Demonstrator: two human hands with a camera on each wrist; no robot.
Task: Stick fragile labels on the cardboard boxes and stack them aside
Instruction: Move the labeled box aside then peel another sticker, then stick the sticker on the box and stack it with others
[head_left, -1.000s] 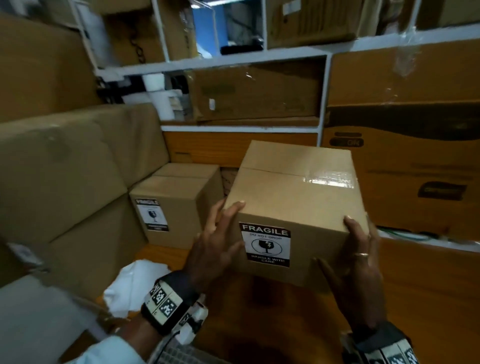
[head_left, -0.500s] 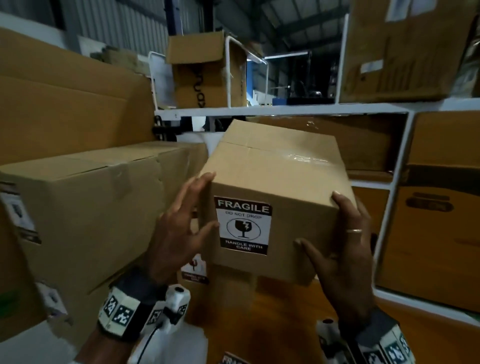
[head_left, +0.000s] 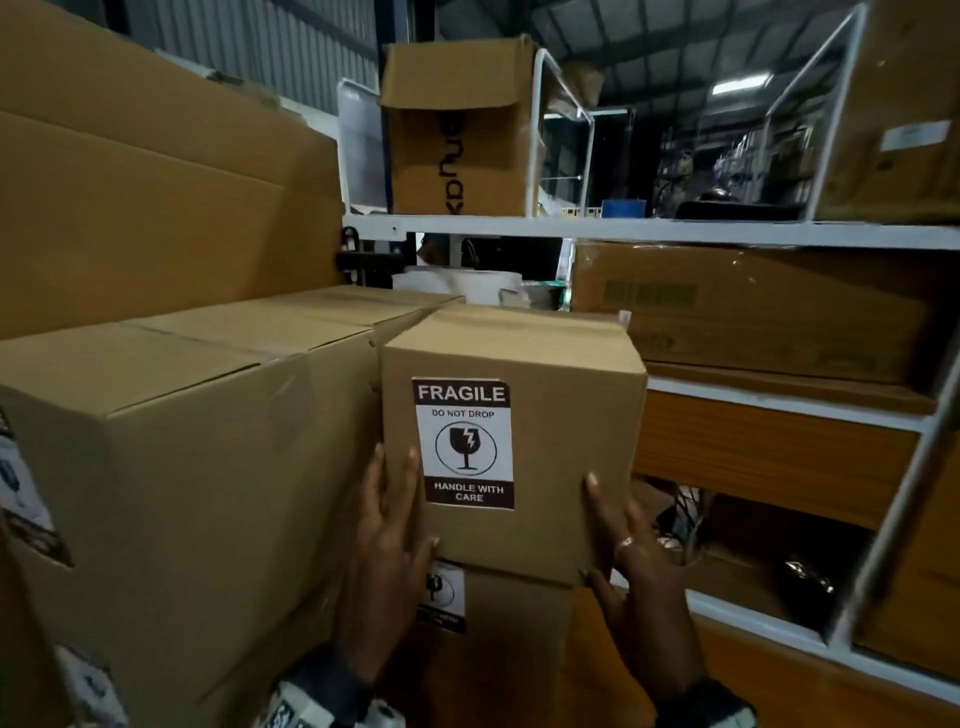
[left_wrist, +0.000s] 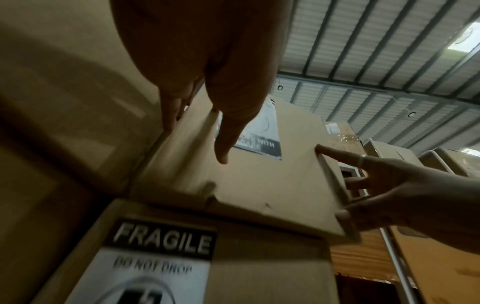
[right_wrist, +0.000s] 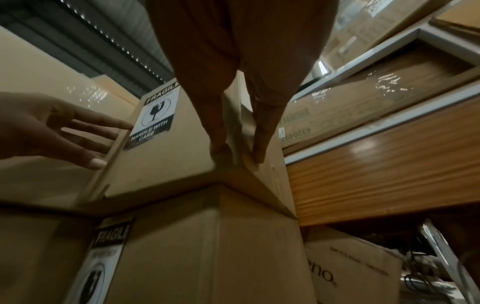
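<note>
Top box (head_left: 561, 415): sits on the lower box (head_left: 509, 649), middle of the frame.
Left hand (head_left: 387, 566): straight fingers press its left side.
Right hand (head_left: 636, 571): straight fingers press its right side.

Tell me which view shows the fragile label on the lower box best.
Left wrist: the lower box's fragile label fills the foreground, its upper text legible. The right wrist view shows it edge-on and dim; in the head view the left hand mostly hides it.

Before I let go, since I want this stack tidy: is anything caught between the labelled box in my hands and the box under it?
Nothing visible. The labelled box sits on the lower box, jutting slightly forward. The left hand and right hand press its sides, fingers above the seam.
</note>
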